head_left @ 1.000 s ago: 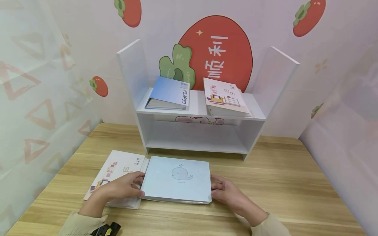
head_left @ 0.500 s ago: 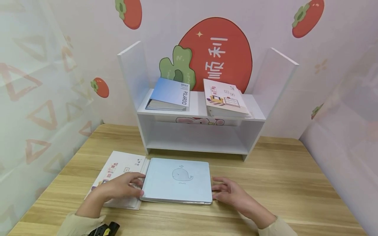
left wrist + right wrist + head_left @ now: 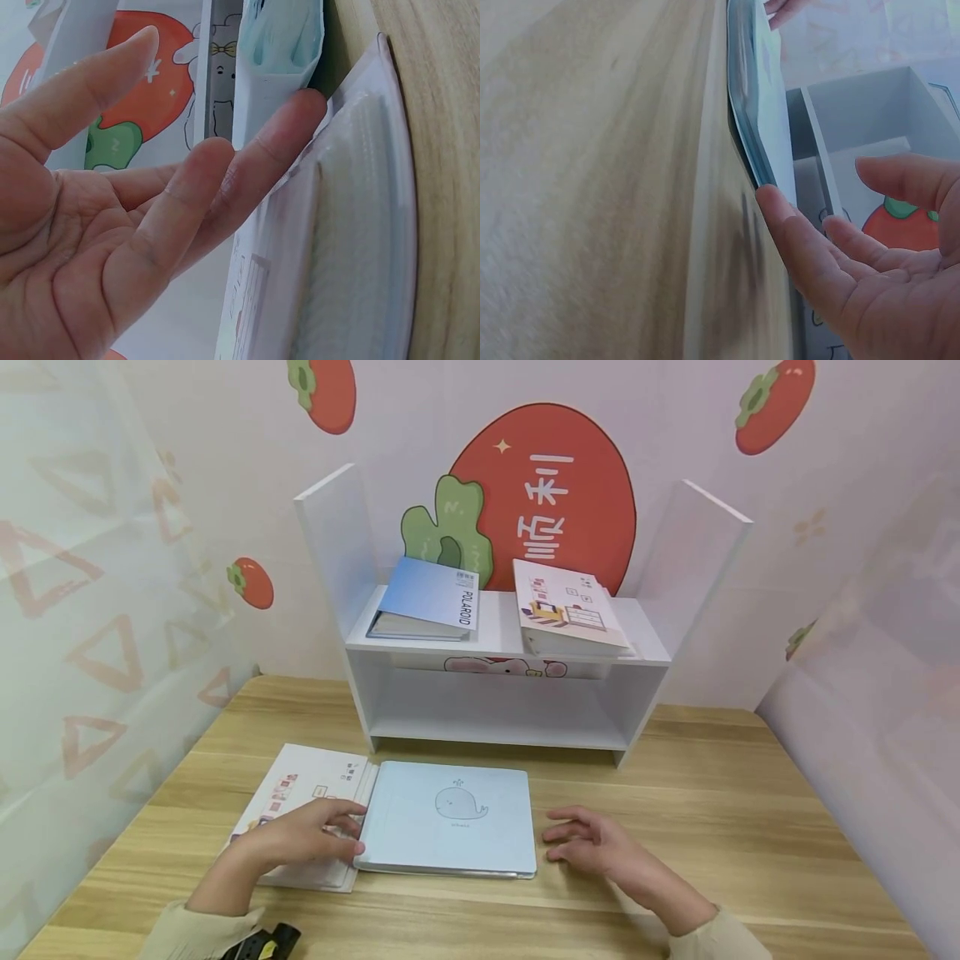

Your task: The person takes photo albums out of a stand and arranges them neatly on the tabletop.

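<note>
A pale blue photo album [image 3: 450, 835] with a whale drawing on its cover lies flat on the wooden table in the head view. Its left edge meets a white album [image 3: 311, 772] with coloured print, which is partly covered by my left hand [image 3: 303, 837]. That hand's fingers are relaxed, with the fingertips right at the blue album's left side; the left wrist view shows its thumb [image 3: 112, 71] spread away from the fingers. To the right of the blue album, a small gap separates it from my right hand [image 3: 600, 847], whose fingers are loosely bent around nothing.
Behind the albums stands a white two-tier shelf [image 3: 495, 731] with tall side panels. On its upper board rest a blue POLAROID album [image 3: 431, 593] and a white printed album [image 3: 566, 610]. Patterned walls enclose the table [image 3: 720, 827] at the back and sides.
My right hand has drawn away to the right from the blue album's edge, leaving a gap. The left hand and both albums on the table stay almost where they were.
</note>
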`<state>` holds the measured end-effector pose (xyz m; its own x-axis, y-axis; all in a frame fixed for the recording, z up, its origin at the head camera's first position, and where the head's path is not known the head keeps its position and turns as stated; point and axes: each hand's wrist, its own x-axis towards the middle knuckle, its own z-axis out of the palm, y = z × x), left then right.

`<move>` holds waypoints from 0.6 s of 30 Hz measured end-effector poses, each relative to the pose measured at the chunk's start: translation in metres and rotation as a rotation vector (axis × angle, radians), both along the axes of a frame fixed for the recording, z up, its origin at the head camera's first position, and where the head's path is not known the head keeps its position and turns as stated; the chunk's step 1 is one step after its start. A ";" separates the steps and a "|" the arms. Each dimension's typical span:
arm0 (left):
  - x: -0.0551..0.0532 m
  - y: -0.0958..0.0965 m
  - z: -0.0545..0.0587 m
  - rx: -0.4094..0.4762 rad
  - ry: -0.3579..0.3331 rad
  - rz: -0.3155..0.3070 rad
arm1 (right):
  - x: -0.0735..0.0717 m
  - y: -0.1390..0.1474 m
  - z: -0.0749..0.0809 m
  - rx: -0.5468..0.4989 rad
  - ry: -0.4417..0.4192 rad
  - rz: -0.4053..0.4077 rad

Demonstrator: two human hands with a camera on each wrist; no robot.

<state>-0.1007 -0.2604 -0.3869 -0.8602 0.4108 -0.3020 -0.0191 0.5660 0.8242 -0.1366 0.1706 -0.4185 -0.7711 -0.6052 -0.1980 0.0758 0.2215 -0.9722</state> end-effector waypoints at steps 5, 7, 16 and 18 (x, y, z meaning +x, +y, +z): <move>0.002 0.000 0.002 -0.003 0.015 -0.010 | -0.003 0.005 0.004 0.013 0.056 0.003; 0.003 0.000 0.004 -0.015 0.032 -0.009 | -0.004 0.007 0.008 0.009 0.073 0.005; 0.003 -0.002 0.012 0.044 0.035 0.033 | -0.006 0.014 0.024 0.004 0.137 -0.043; 0.003 -0.002 0.013 0.064 0.046 0.035 | -0.006 0.016 0.028 -0.005 0.168 -0.052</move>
